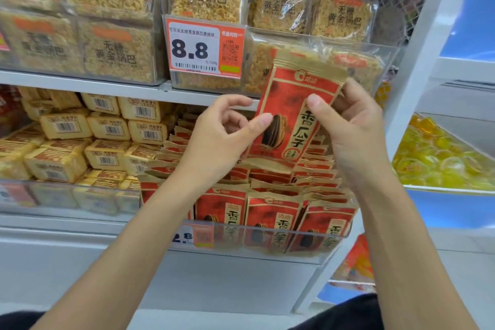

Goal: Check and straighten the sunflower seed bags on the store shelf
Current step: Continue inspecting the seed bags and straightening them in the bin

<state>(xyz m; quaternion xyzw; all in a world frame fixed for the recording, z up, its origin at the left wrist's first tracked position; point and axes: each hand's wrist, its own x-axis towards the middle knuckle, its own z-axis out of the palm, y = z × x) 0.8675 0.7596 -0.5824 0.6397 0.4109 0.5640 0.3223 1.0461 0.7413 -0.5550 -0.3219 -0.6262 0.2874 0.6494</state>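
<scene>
One red seed bag is up in the air, tilted, above the clear bin of matching bags on the lower shelf. The right hand grips its right edge, thumb on the front. The left hand pinches the left edge, fingers curled.

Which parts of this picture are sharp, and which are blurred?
Head view: the upper price tag and the held seed bag read sharp; the lower price tag is blurred behind the clear bin front; light is even, without hard shadows.
</scene>
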